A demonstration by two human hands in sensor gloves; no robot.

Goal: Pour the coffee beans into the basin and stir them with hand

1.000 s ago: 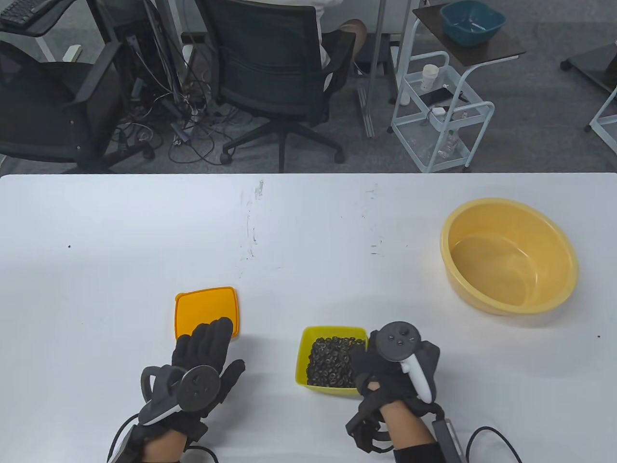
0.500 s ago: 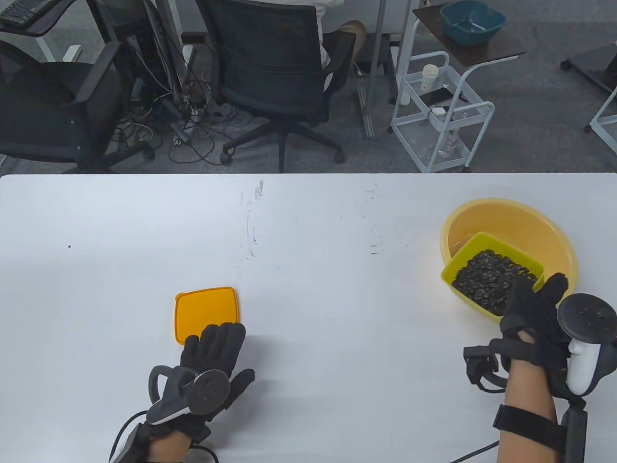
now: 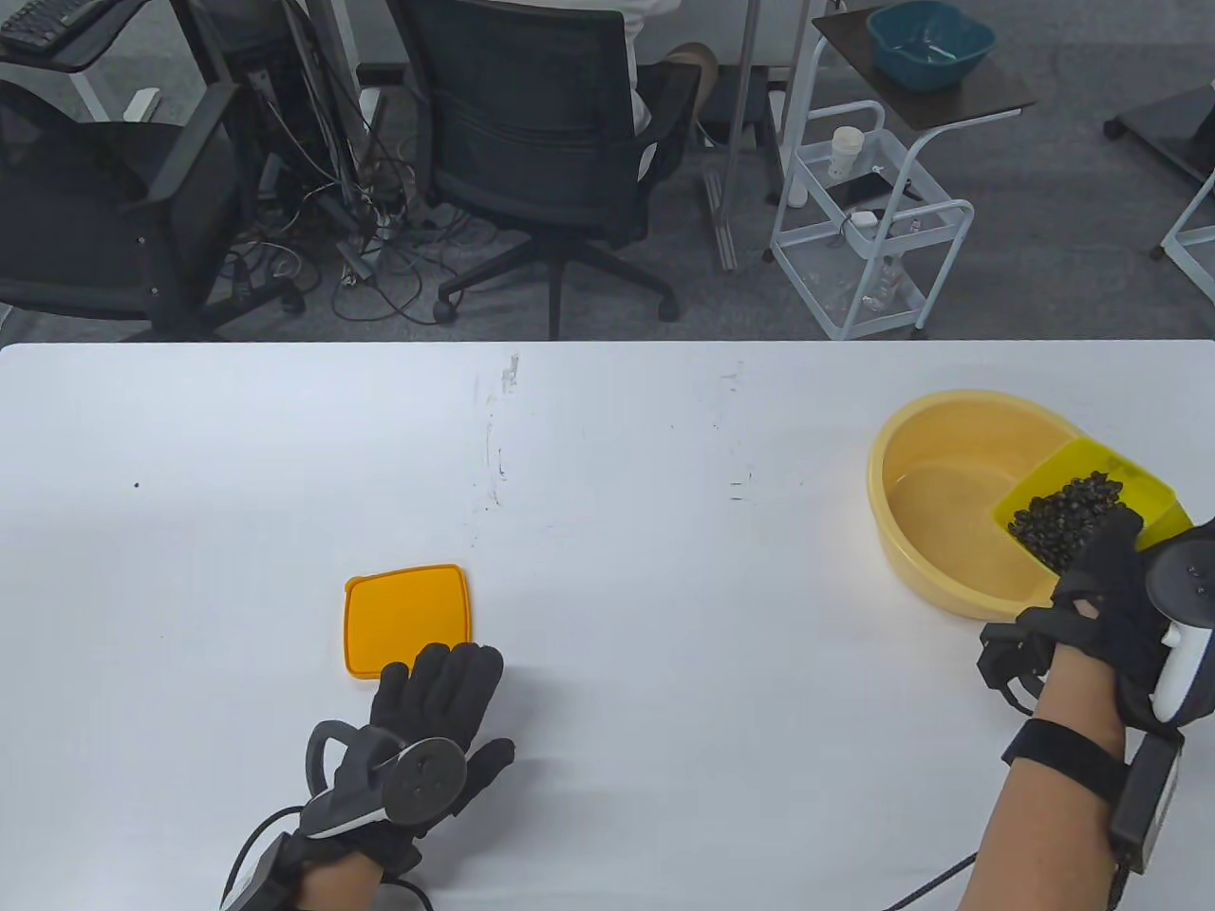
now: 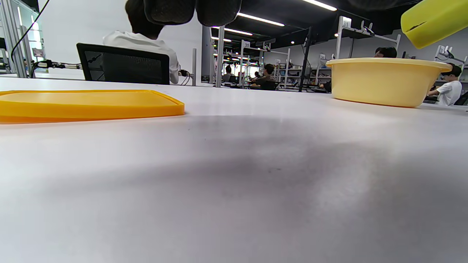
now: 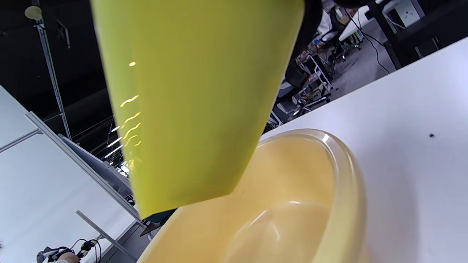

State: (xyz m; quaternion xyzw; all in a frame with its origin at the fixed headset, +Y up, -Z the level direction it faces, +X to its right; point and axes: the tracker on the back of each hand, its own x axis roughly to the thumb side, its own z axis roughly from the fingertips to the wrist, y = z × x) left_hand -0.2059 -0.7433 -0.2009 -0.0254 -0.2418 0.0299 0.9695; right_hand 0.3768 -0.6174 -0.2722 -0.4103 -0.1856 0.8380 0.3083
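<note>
A round yellow basin (image 3: 940,455) (image 4: 387,82) (image 5: 292,204) stands at the table's right side and holds no beans. My right hand (image 3: 1111,588) grips a yellow-green box (image 3: 1130,479) (image 5: 193,98) (image 4: 435,22) tilted over the basin's right rim, with dark coffee beans (image 3: 1068,517) heaped at its lower left corner. My left hand (image 3: 432,697) lies flat on the table just below and right of the orange lid (image 3: 408,617) (image 4: 87,104), fingers straight, holding nothing.
The white table (image 3: 607,455) carries only the lid, basin and hands. Behind its far edge are office chairs (image 3: 541,142), cables, a white trolley (image 3: 869,218) and a side table with a blue basin (image 3: 930,43). A seated person is partly visible.
My right hand carried the box of beans from the table's front middle to the basin and now tilts it over the right rim. My left hand slid slightly to the right.
</note>
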